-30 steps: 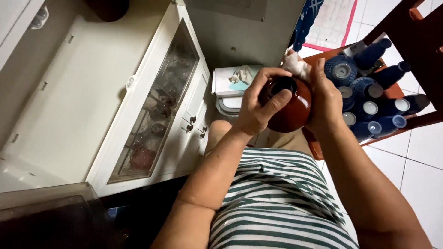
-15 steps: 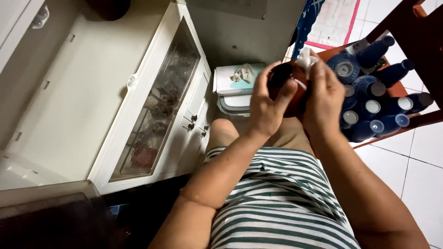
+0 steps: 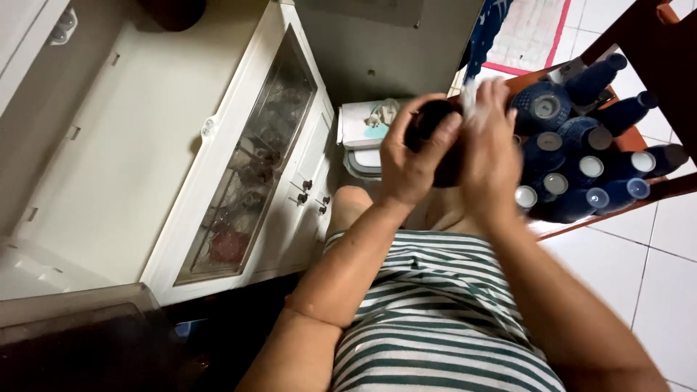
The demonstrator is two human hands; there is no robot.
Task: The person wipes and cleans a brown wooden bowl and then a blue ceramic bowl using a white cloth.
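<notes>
Held up in front of the chest: a dark round bowl (image 3: 435, 145), mostly hidden between the two hands, blurred. Left hand (image 3: 410, 163) wrapped round its near side, fingers (image 3: 443, 134) closed over the rim, thumb curled across the top. Right hand (image 3: 490, 156) pressed against the far side, fingers closed on a white cloth (image 3: 472, 91) bunched at the bowl's upper edge; only a scrap of the cloth seen above the knuckles. Colour of the bowl hard to judge under the grip.

Just right of the hands, on a reddish-brown wooden tray (image 3: 628, 141): a crowded set of dark blue bottles (image 3: 602, 72) lying on their sides with pale round ends, plus a blue patterned dish (image 3: 541, 105) close beside the right hand's knuckles. Part of the tray's near end screened by the right wrist. Dark wooden chair frame (image 3: 653, 29) at the upper right corner.

Behind the left hand, on the floor: a pale tissue box (image 3: 359, 123) with a tissue poking out, stacked on flat white containers (image 3: 363, 161), partly blocked by the thumb. To the left, a white cabinet (image 3: 145, 145) with a glass-fronted door (image 3: 250, 163), small dark knobs (image 3: 301, 190) on drawers beside it. White floor tiles (image 3: 653, 239) at the right, a pink-edged mat (image 3: 526, 36) at the top. Green-and-white striped shirt (image 3: 435, 319) filling the lower middle, both forearms reaching up from it.
</notes>
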